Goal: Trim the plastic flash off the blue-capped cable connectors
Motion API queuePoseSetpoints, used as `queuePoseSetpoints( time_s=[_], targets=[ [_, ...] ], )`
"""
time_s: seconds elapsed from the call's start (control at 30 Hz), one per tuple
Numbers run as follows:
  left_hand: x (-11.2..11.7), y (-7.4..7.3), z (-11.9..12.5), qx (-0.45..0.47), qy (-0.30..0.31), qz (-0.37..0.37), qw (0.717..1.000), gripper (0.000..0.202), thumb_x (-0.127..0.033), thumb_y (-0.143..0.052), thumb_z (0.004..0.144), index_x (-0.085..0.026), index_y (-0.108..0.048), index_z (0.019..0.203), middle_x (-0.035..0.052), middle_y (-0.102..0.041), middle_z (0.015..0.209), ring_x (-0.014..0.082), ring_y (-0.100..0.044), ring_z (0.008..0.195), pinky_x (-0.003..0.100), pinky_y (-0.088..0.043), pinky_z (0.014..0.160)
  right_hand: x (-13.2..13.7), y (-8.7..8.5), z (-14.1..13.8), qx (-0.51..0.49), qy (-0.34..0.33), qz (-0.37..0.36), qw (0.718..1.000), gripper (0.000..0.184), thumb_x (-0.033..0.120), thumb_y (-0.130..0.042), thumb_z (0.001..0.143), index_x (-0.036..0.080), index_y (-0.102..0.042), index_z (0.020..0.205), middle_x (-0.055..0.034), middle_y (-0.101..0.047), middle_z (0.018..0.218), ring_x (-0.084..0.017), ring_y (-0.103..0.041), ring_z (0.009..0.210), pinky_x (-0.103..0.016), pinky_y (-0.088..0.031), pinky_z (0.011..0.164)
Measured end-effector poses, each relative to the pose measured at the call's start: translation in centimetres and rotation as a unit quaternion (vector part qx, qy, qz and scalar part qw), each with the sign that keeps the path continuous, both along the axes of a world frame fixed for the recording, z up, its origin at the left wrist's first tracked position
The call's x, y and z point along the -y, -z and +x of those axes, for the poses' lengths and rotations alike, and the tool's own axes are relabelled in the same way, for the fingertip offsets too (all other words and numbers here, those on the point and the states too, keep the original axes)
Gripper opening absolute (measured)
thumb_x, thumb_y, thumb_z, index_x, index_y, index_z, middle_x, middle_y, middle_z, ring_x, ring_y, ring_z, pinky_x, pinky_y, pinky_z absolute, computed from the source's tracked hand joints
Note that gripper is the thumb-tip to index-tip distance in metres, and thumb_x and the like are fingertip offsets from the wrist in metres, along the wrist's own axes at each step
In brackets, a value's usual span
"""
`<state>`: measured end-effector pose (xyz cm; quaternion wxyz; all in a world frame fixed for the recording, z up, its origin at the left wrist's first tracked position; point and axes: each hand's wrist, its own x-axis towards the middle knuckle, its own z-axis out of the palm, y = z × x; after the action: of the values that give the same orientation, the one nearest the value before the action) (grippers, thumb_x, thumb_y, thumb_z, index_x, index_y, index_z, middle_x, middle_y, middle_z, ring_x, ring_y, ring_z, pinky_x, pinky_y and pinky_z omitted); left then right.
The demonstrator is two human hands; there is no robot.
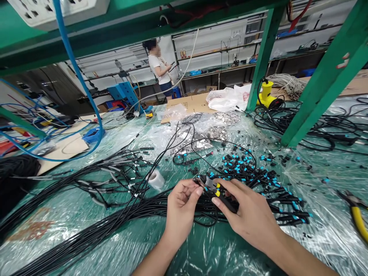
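Note:
My right hand [251, 214] grips small cutting pliers [212, 185] with grey jaws and black-and-yellow handles. Their jaws meet the tip of a thin black cable [215, 218] pinched between thumb and fingers of my left hand [182, 201]. Fingers cover most of that cable end, so its exact shape is hidden. Beneath both hands runs a thick bundle of black cables [115, 224], whose ends with blue bands fan out at the right. Just beyond lies a pile of small black and blue pieces [241, 159]. A roll of clear film [155, 179] stands left of my left hand.
Yellow-handled pliers [356, 218] lie at the right edge. Green posts [322, 80] rise from the film-covered table [138, 253]. A blue hose [77, 69] loops down at left. Bags of metal parts [195, 138] and a yellow tool [267, 96] sit farther back. A person [161, 69] stands behind.

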<state>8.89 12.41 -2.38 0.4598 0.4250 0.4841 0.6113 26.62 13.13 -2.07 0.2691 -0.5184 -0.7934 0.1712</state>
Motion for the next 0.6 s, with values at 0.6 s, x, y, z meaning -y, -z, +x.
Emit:
queuePoseSetpoints(
  time_s=[0.6],
  targets=[
    [0.25,0.14,0.14,-0.042,-0.004,-0.006,0.999,0.016,-0.026,-0.073,0.076,-0.017,-0.062,0.081,-0.001,-0.068,0.077,0.0077,-0.062,0.072,0.017,-0.049,0.072,-0.61,0.71,0.18,0.088,0.009,0.105,0.991,0.049,0.049,-0.047,0.092,0.031,-0.043,0.138,-0.0078,-0.053,0.108,-0.024,-0.052,0.096,-0.045,-0.048,0.084]
  ],
)
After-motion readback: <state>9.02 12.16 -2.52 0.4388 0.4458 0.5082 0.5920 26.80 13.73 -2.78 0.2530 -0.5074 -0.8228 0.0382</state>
